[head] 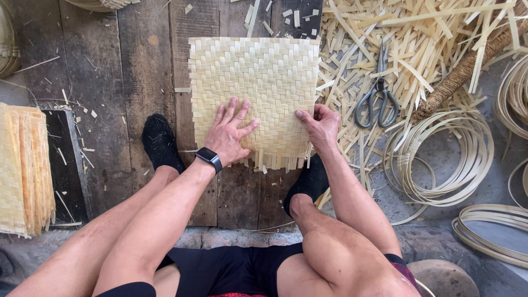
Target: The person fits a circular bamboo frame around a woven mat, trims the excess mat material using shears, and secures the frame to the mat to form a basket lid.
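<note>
The left hand point(230, 133) lies flat with fingers spread, pressing down on the near part of a square woven mat point(254, 93) of pale, flat bamboo strips in a herringbone pattern. The right hand point(319, 126) curls over the mat's right edge, thumb on top, fingers tucked round it, pinching the weave. The mat rests on dark, worn wooden boards point(137, 71); its near edge ends in loose, uneven strip tails, and the other edges look straight. A black wristwatch point(209, 158) sits on the left wrist, and black-socked feet point(159, 142) flank the mat. To the right, close to the mat's edge, lies a heap of loose strips point(429, 38) with dark metal scissors point(377, 99) on it, then coiled thin hoops point(440, 159). Far left stands a stack of finished mats point(25, 168), with bare boards between.
</note>
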